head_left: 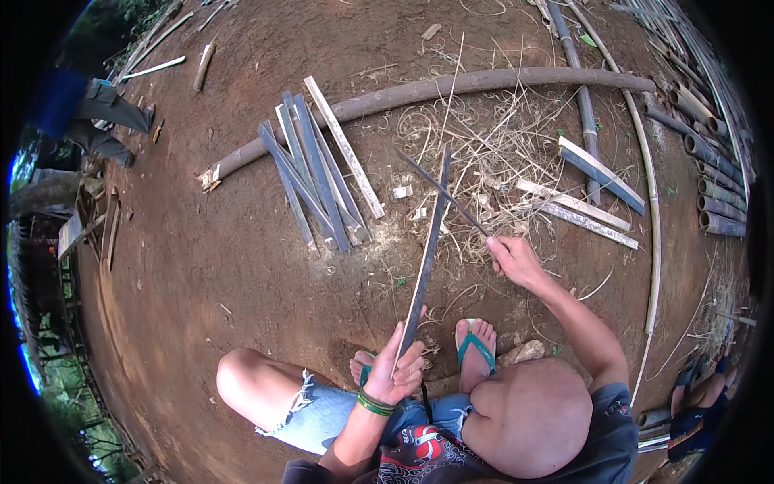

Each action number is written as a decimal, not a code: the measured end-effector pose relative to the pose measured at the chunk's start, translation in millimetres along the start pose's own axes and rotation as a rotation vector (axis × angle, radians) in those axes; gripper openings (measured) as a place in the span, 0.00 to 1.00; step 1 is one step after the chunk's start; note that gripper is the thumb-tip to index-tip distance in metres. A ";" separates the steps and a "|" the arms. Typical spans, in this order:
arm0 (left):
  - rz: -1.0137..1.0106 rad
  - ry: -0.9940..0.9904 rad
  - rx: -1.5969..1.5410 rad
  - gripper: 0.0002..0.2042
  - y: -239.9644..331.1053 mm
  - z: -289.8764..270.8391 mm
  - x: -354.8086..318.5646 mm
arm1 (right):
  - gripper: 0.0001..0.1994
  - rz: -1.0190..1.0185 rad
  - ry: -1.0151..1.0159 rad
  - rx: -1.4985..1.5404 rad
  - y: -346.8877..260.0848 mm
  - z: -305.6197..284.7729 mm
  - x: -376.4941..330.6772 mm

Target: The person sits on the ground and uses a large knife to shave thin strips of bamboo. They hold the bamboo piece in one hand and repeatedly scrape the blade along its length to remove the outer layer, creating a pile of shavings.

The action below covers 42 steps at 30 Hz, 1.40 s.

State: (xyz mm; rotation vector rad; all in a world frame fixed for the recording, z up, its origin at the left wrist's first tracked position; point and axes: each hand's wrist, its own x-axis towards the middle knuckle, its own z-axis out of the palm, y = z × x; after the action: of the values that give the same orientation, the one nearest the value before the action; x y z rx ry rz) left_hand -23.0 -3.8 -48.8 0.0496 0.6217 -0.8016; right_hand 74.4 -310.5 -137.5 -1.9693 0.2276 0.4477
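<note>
My left hand (393, 367) is closed around the lower end of a split bamboo strip (426, 262), dark on one face and pale along its edge. The strip slants up and away from me. In my closed right hand (513, 260) is a machete, its dark, narrow-looking blade (466, 214) pointing up and left. Blade and strip cross in the view near the strip's far end; whether they touch I cannot tell. My fingers hide the machete's handle. Beyond the blade lies a tangle of thin, pale bamboo shavings (500, 145) on the dirt.
Several split bamboo strips (315, 165) lean on a long curved pole (484, 79) ahead. More pale strips (584, 211) lie to the right, near long poles (651, 234) and stacked bamboo lengths (713, 189). One person (101, 117) is far left, another (697, 403) lower right.
</note>
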 end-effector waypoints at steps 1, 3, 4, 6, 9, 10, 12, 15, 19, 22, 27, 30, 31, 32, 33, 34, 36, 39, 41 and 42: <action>-0.001 -0.010 0.002 0.23 0.6 3.3 4.4 | 0.27 0.008 0.032 0.042 -4.8 3.4 -3.0; -0.012 -0.034 0.004 0.23 1.5 8.9 16.5 | 0.27 0.029 0.102 0.119 -11.3 5.9 -8.2; -0.008 -0.054 0.013 0.23 0.6 11.7 23.6 | 0.26 0.015 0.129 0.162 -9.6 6.4 -10.4; 0.004 -0.032 0.080 0.23 -3.3 8.7 40.4 | 0.25 -0.027 0.142 0.146 -11.2 7.2 -16.1; 0.062 0.049 0.361 0.21 -5.4 -1.0 60.8 | 0.23 -0.036 0.148 0.100 -13.2 10.5 -22.2; 0.102 0.091 0.479 0.20 -8.5 -0.8 67.1 | 0.23 -0.034 0.143 0.052 -8.6 11.6 -23.3; 0.158 0.150 0.631 0.14 -10.0 -3.2 76.1 | 0.23 -0.049 0.139 -0.036 -13.1 12.3 -29.8; 0.195 0.303 0.713 0.11 -13.8 -4.3 88.6 | 0.23 -0.055 0.050 -0.024 -1.3 18.1 -31.5; 0.160 0.307 0.793 0.10 -11.2 -1.6 92.2 | 0.23 0.002 0.037 -0.107 -10.9 18.1 -41.0; 0.168 0.330 0.835 0.14 -11.0 1.1 91.7 | 0.24 -0.113 -0.003 -0.205 -1.0 31.3 -49.4; 0.228 0.361 0.868 0.24 -13.3 -4.7 89.2 | 0.26 -0.364 -0.151 -0.337 -9.9 38.9 -63.3; 0.208 0.340 0.865 0.25 -13.2 -5.3 72.3 | 0.28 -0.257 -0.116 -0.401 1.4 24.1 -29.5; 0.199 0.330 0.871 0.25 -14.3 -7.1 66.7 | 0.29 -0.174 -0.100 -0.426 4.1 14.8 -16.0; 0.180 0.291 0.884 0.26 -16.9 -8.9 63.3 | 0.29 -0.089 -0.022 -0.414 13.8 3.7 -1.4; 0.163 0.289 0.869 0.26 -20.2 -9.2 61.5 | 0.30 -0.007 0.057 -0.400 28.5 -5.9 12.1; 0.159 0.290 0.853 0.26 -21.6 -9.1 61.5 | 0.30 -0.085 0.115 -0.429 30.7 -12.0 20.9; 0.181 0.323 0.833 0.25 -19.6 -14.1 65.8 | 0.30 -0.103 -0.048 -0.436 19.8 -6.5 11.9; 0.200 0.302 0.810 0.25 -17.1 -27.4 69.4 | 0.29 -0.324 -0.172 -0.492 10.0 16.1 -25.8; 0.181 0.264 0.732 0.24 -16.2 -30.2 67.2 | 0.28 -0.406 -0.175 -0.519 27.3 12.3 -17.8; 0.163 0.247 0.693 0.24 -17.5 -31.9 64.8 | 0.29 -0.274 -0.140 -0.440 30.0 8.5 -11.3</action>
State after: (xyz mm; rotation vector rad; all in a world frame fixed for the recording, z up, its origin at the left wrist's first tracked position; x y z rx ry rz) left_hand -16.8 -50.0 -106.6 0.8324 0.5374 -0.8264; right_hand 51.7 -316.1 -161.1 -2.3421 -0.2498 0.4813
